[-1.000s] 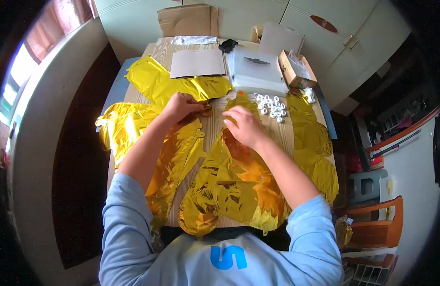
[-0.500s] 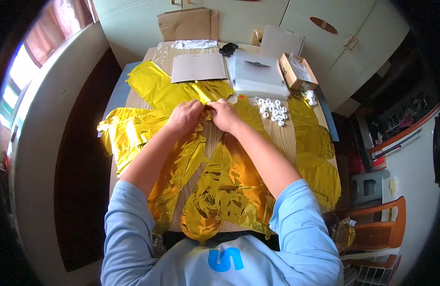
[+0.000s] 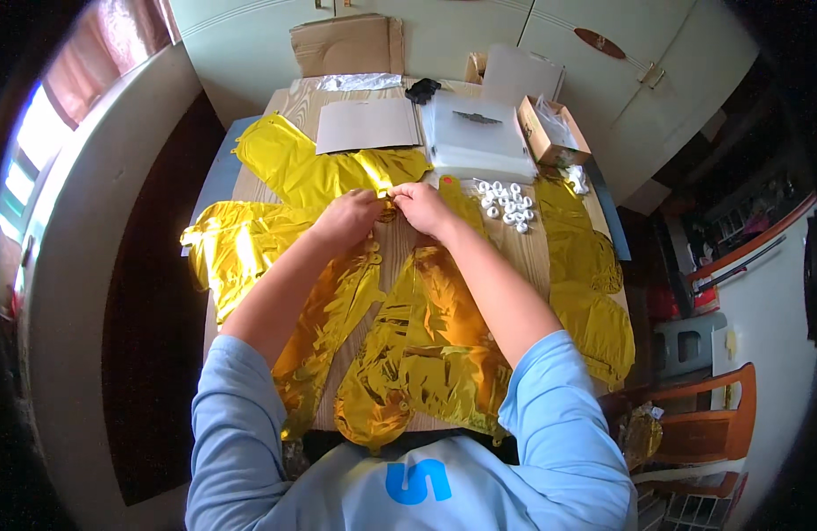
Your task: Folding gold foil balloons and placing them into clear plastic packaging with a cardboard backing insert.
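Observation:
Flat gold foil balloons lie spread over the wooden table. My left hand (image 3: 348, 218) is closed, pinching the edge of a foil balloon (image 3: 385, 212) at the middle of the table. My right hand (image 3: 421, 209) pinches the same bit of foil from the other side, its fingertips almost meeting the left ones. Exactly what the fingertips cover is hidden. Beyond the hands lies another gold foil sheet (image 3: 293, 159), and one more (image 3: 236, 239) is left of my left wrist. Between and under my forearms are further gold pieces (image 3: 448, 354), reaching the near table edge.
Right of my right hand sits a cluster of small white rolls (image 3: 513, 205). Behind it are a stack of clear plastic sleeves (image 3: 479, 155), a cardboard box (image 3: 528, 133) and greyish card sheets (image 3: 369, 126). More gold foil (image 3: 590, 327) covers the right side. A wooden chair (image 3: 740, 416) stands at the right.
Both hands stay together at the foil edge, with only slight shifts of the fingers and wrists. The foil between them has turned a little; the other things lie as before.

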A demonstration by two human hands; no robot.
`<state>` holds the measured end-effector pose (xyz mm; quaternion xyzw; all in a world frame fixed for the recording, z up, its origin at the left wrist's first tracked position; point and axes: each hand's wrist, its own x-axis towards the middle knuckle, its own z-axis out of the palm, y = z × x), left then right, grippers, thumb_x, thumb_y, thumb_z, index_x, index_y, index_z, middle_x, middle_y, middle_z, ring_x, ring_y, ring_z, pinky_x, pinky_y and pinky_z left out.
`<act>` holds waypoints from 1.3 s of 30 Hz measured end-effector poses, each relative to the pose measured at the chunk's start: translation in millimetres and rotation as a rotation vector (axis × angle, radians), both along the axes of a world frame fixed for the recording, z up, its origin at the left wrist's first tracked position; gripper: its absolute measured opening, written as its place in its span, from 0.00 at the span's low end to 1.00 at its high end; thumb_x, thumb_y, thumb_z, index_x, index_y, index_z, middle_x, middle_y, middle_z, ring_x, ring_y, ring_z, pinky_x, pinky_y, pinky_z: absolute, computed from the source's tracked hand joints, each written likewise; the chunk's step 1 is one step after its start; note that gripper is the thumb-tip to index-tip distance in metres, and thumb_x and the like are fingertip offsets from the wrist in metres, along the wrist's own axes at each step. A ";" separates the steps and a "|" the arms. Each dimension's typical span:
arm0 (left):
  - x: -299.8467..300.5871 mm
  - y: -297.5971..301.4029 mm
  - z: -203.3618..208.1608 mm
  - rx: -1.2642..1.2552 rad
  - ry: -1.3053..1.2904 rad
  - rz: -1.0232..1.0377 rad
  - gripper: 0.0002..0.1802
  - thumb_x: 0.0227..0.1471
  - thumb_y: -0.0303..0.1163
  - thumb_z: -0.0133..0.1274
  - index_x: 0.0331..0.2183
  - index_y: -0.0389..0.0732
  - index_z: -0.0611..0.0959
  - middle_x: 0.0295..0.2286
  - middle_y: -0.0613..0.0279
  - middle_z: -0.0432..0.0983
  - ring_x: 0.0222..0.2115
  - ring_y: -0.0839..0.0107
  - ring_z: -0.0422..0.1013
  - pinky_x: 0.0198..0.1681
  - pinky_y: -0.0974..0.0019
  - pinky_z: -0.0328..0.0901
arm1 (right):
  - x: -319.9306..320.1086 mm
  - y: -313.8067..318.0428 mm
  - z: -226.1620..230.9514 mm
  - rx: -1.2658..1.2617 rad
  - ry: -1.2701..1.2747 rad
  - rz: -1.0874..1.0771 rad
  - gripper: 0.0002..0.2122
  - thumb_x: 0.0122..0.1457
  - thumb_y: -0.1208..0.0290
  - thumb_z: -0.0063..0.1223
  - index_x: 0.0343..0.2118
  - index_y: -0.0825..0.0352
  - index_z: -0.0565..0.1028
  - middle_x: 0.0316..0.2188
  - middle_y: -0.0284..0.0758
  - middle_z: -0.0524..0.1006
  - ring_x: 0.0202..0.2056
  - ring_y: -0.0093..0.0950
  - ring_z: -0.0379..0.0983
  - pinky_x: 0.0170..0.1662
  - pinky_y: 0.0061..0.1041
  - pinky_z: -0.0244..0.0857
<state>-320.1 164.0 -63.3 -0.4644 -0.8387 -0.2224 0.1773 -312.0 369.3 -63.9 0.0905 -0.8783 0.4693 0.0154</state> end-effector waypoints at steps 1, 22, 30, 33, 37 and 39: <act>-2.1 -0.8 -0.8 0.089 -0.062 -0.008 0.02 0.47 0.26 0.56 0.28 0.40 0.82 0.31 0.56 0.76 0.32 0.55 0.76 0.33 0.57 0.71 | 0.0 0.9 -1.0 -0.028 0.013 0.001 0.11 0.63 0.72 0.52 0.46 0.68 0.80 0.41 0.40 0.83 0.42 0.26 0.79 0.49 0.27 0.71; -7.0 9.8 12.4 0.240 -0.268 0.587 0.13 0.55 0.37 0.53 0.37 0.38 0.82 0.33 0.43 0.79 0.36 0.45 0.75 0.40 0.50 0.69 | 37.5 -25.1 28.7 0.719 0.439 0.090 0.08 0.56 0.75 0.47 0.29 0.67 0.80 0.40 0.39 0.76 0.52 0.42 0.67 0.57 0.42 0.60; -61.4 -17.6 44.6 0.902 -0.527 0.554 0.13 0.57 0.34 0.52 0.34 0.34 0.83 0.21 0.56 0.79 0.23 0.73 0.72 0.29 0.63 0.66 | 31.8 -18.5 17.4 0.778 0.546 0.114 0.09 0.56 0.72 0.49 0.33 0.68 0.80 0.46 0.43 0.74 0.52 0.41 0.65 0.60 0.42 0.55; -56.4 -22.8 62.7 0.864 -0.608 0.634 0.14 0.56 0.35 0.54 0.34 0.33 0.83 0.22 0.54 0.79 0.23 0.71 0.73 0.29 0.62 0.66 | 43.5 -25.6 41.6 0.766 0.476 -0.011 0.06 0.52 0.73 0.54 0.27 0.68 0.79 0.41 0.42 0.74 0.50 0.41 0.67 0.58 0.44 0.56; -40.9 -11.6 59.3 0.468 -0.560 0.562 0.20 0.54 0.41 0.56 0.36 0.30 0.82 0.26 0.38 0.78 0.31 0.47 0.78 0.37 0.53 0.69 | 30.2 -37.6 41.7 0.513 0.616 0.022 0.03 0.50 0.77 0.53 0.25 0.68 0.77 0.35 0.41 0.75 0.42 0.43 0.73 0.53 0.44 0.63; -45.9 -10.4 47.6 0.355 -0.428 0.597 0.22 0.53 0.43 0.57 0.36 0.29 0.81 0.29 0.36 0.79 0.34 0.41 0.76 0.39 0.50 0.69 | 15.9 -42.8 38.2 0.380 0.598 0.194 0.04 0.50 0.78 0.51 0.26 0.68 0.78 0.34 0.44 0.75 0.42 0.44 0.74 0.54 0.48 0.62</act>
